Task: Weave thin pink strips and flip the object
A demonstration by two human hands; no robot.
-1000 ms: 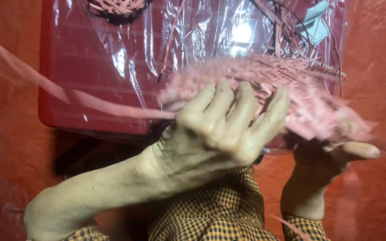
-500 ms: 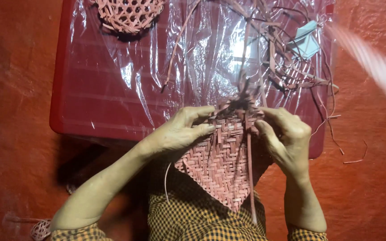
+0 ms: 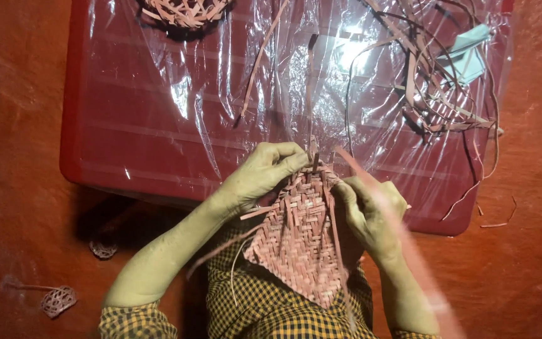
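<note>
Both hands, the left hand (image 3: 265, 176) and right hand (image 3: 371, 210), pinch fingers shut on the top edge of a woven mat (image 3: 299, 242) above the lap, probably light, springy and best gripped by its edges.

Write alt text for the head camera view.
Two hands, left hand and right hand, hold a pink woven mat at its top edge over a checked lap. Beyond lies a red tray under clear plastic, with loose strips.

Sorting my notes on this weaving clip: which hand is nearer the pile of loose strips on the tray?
Right. The right hand lies below the pile; the left hand is farther left.
</note>
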